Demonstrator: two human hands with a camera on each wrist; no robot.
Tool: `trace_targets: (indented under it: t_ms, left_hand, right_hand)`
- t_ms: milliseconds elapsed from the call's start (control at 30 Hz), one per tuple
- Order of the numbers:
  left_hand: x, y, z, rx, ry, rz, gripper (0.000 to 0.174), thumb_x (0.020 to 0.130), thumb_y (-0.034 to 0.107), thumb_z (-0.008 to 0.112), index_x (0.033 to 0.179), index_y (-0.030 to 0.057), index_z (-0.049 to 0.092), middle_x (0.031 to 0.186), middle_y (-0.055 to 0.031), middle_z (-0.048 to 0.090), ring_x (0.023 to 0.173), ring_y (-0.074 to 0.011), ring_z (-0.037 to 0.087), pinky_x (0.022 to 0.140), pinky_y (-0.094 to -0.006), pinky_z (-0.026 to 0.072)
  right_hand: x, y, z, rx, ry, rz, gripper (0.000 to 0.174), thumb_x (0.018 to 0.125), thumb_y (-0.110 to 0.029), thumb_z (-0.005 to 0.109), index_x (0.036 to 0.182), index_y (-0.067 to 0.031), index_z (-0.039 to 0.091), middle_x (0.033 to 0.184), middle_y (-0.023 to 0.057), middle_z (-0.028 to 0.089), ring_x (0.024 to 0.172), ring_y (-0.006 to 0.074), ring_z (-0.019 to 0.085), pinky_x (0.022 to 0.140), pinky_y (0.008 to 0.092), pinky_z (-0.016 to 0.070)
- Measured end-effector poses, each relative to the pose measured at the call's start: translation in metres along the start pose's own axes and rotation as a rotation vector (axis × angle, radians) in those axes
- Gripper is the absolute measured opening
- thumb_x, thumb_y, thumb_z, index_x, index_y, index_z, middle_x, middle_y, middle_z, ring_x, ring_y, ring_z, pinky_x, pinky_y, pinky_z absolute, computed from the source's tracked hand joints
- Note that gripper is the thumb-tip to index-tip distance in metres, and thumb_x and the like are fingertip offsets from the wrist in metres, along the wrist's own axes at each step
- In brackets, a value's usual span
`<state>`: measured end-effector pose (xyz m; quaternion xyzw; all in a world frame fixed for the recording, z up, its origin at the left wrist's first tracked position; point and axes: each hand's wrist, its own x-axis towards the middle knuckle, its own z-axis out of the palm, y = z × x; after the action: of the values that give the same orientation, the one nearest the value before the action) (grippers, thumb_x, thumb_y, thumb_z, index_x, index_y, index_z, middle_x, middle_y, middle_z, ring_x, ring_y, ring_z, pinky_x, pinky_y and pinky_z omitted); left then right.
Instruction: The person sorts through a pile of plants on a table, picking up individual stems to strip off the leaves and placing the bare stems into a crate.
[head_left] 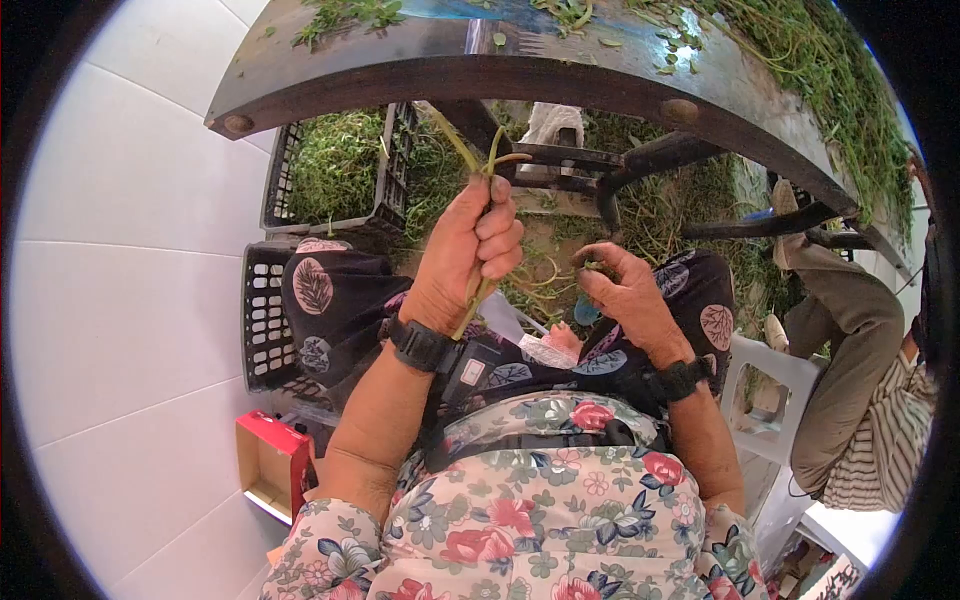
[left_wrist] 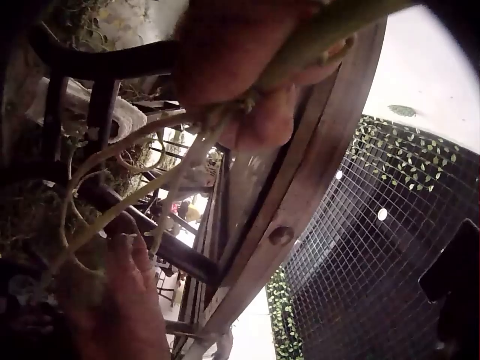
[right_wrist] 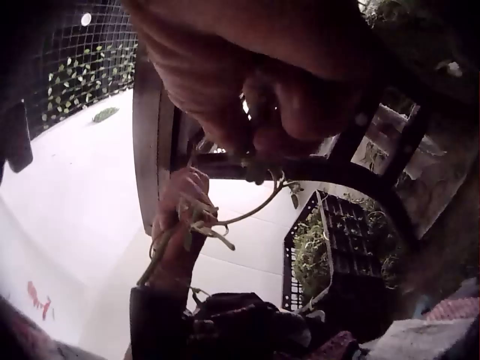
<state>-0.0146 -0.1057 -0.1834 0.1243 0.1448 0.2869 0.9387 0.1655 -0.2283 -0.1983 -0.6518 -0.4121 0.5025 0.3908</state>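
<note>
My left hand (head_left: 465, 240) is raised below the table edge and grips a few green plant stems (head_left: 493, 150). Their tops stick out above the thumb, and the lower ends run down past the wrist. Lower and to the right, my right hand (head_left: 635, 300) has its fingers curled, thumb against forefinger, around a small green sprig (head_left: 594, 267). In the right wrist view a thin leafy stem (right_wrist: 259, 208) curves between the two hands. The left wrist view shows a thick stem (left_wrist: 315, 41) across the left fingers, with thinner stems (left_wrist: 112, 210) trailing toward the right hand.
A dark wooden table (head_left: 450, 78) stands in front, heaped with greens (head_left: 790, 60) at the right. Below it, a black crate (head_left: 392, 165) holds more greens. Another crate (head_left: 265, 315), a red box (head_left: 275, 460) and a white stool (head_left: 770, 395) surround me; another person's leg (head_left: 850, 330) is at right.
</note>
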Motion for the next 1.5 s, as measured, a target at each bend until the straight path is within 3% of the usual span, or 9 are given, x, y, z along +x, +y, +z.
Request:
trace_targets:
  t_ms: [133,433,733,833,1033,1133,1233,1333,1500]
  left_hand:
    - [-0.001,0.001,0.001,0.031,-0.018,0.009,0.027,0.096,0.034,0.038,0.089,0.0094,0.047,0.057,0.0055,0.028,0.044,-0.0058,0.025,0.034,-0.0213,0.0244]
    - [-0.005,0.008,0.003,0.042,0.022,0.041,0.027,0.095,0.034,0.039,0.091,0.0097,0.048,0.057,0.0061,0.026,0.044,-0.0050,0.024,0.034,-0.0208,0.0232]
    - [-0.005,0.006,0.005,0.064,0.021,0.023,0.027,0.095,0.033,0.039,0.091,0.0091,0.049,0.057,0.0058,0.027,0.044,-0.0052,0.024,0.033,-0.0209,0.0225]
    - [-0.004,0.004,0.004,0.066,0.038,0.000,0.027,0.095,0.034,0.040,0.090,0.0089,0.049,0.057,0.0058,0.027,0.044,-0.0051,0.024,0.033,-0.0206,0.0223]
    - [-0.004,0.002,0.006,0.108,0.072,-0.012,0.027,0.095,0.034,0.041,0.090,0.0092,0.049,0.057,0.0063,0.027,0.044,-0.0045,0.023,0.034,-0.0200,0.0214]
    - [-0.004,0.000,0.007,0.182,0.069,-0.044,0.027,0.094,0.035,0.042,0.089,0.0096,0.049,0.057,0.0069,0.026,0.043,-0.0038,0.022,0.034,-0.0196,0.0209]
    - [-0.006,-0.005,0.011,0.225,0.128,-0.068,0.027,0.094,0.036,0.043,0.090,0.0096,0.049,0.057,0.0073,0.025,0.043,-0.0033,0.021,0.034,-0.0191,0.0202]
    - [-0.006,-0.004,0.010,0.199,0.061,-0.106,0.026,0.094,0.035,0.043,0.091,0.0093,0.050,0.057,0.0074,0.026,0.043,-0.0032,0.022,0.034,-0.0190,0.0201]
    - [-0.006,0.001,0.006,0.180,0.038,-0.061,0.026,0.094,0.034,0.043,0.091,0.0091,0.050,0.057,0.0070,0.026,0.044,-0.0035,0.023,0.034,-0.0191,0.0207]
  right_hand:
    - [-0.002,-0.004,0.001,-0.400,-0.046,-0.077,0.025,0.076,-0.013,0.057,0.095,0.0030,0.061,0.083,0.0157,0.064,0.076,0.0241,0.062,0.069,0.0318,0.0473]
    - [-0.005,0.010,-0.004,-0.556,-0.316,-0.194,0.025,0.075,-0.016,0.058,0.093,0.0019,0.062,0.083,0.0194,0.062,0.078,0.0324,0.061,0.070,0.0358,0.0472]
    - [-0.006,0.007,0.003,0.025,-0.202,0.020,0.026,0.077,-0.012,0.056,0.099,0.0018,0.059,0.086,0.0092,0.065,0.081,0.0148,0.059,0.074,0.0289,0.0464]
    - [-0.004,-0.003,0.005,0.108,-0.164,0.060,0.022,0.081,-0.009,0.056,0.100,0.0007,0.055,0.077,-0.0025,0.055,0.062,0.0047,0.048,0.052,0.0205,0.0400]
    - [0.000,0.002,0.002,-0.146,-0.091,0.024,0.015,0.081,-0.010,0.054,0.090,0.0006,0.057,0.073,-0.0010,0.054,0.057,0.0040,0.045,0.048,0.0209,0.0373]
    - [0.006,0.027,0.002,-0.496,-0.061,-0.259,0.015,0.081,-0.011,0.051,0.087,0.0007,0.057,0.071,0.0019,0.054,0.057,0.0043,0.046,0.049,0.0214,0.0380]
    - [0.010,0.028,0.001,-0.281,0.037,-0.061,0.014,0.082,-0.010,0.048,0.090,-0.0001,0.056,0.072,0.0040,0.055,0.058,0.0060,0.047,0.047,0.0205,0.0365]
    - [0.006,0.021,-0.013,0.455,0.105,0.211,0.013,0.083,-0.007,0.047,0.093,-0.0030,0.053,0.077,0.0065,0.056,0.058,0.0090,0.047,0.044,0.0195,0.0339]
    - [0.004,0.061,-0.033,0.866,0.200,0.278,0.016,0.081,-0.006,0.050,0.097,-0.0060,0.051,0.087,0.0059,0.057,0.064,0.0115,0.053,0.042,0.0210,0.0331]
